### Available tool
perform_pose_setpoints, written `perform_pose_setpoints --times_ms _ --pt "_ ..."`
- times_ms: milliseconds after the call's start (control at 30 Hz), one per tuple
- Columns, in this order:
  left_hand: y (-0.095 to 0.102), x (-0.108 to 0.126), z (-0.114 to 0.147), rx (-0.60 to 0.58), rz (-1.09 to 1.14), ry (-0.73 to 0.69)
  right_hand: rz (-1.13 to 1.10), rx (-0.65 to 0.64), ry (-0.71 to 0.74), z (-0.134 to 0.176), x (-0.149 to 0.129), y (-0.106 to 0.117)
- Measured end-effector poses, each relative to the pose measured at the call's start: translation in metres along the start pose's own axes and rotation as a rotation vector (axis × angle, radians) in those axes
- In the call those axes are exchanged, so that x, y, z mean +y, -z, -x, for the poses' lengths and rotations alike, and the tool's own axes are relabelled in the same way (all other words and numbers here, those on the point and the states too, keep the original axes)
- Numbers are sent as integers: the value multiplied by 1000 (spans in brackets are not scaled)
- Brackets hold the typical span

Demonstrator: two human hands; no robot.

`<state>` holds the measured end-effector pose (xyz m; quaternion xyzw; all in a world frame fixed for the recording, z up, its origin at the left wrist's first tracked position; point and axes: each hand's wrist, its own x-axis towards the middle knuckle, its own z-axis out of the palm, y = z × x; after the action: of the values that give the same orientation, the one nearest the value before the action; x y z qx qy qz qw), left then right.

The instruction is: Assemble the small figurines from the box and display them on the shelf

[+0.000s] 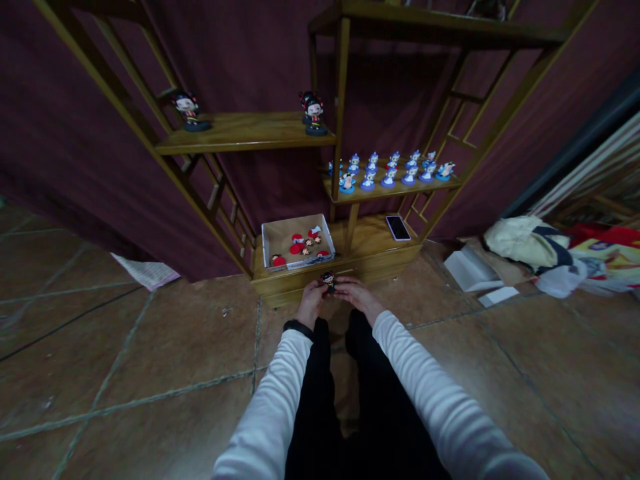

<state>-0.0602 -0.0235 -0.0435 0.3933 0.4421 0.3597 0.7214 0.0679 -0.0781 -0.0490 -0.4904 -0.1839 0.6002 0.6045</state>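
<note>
While the two hands meet low in front of the wooden stand, a little dark figure [329,280] sits between them, just in front of the low bottom board [373,261] and held up off the floor. Its long way runs from head to feet, with the head at the far end, toward the stand, and the feet at the near end, toward the person. Its face seems to look up at the person, but it is too small and dark to be sure. The left hand [312,295] is bent nearly closed, with its fingers on the figure's left side. The right hand [354,291] is bent too, a bit flatter, and its fingertips hold the other side. Just past the hands, an open box [273,241] sits on the bottom board, with red bits [297,248] and small black-haired heads [309,243] lying in it. On the upper left shelf [250,129], one black-haired figure [190,112] stands at the left and two stand close together at the right end. Blue and purple figures [389,177] stand in rows on the right shelf, above a phone [398,228] lying flat.
</note>
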Motion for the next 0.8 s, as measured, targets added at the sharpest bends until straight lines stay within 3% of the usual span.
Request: perform_pose_setpoints --times_ms 433,800 --pt "-1 -16 -13 -26 -49 -15 66 -38 14 0 2 -6" --pt "-5 -5 0 -54 44 31 -38 8 48 0 2 -5"
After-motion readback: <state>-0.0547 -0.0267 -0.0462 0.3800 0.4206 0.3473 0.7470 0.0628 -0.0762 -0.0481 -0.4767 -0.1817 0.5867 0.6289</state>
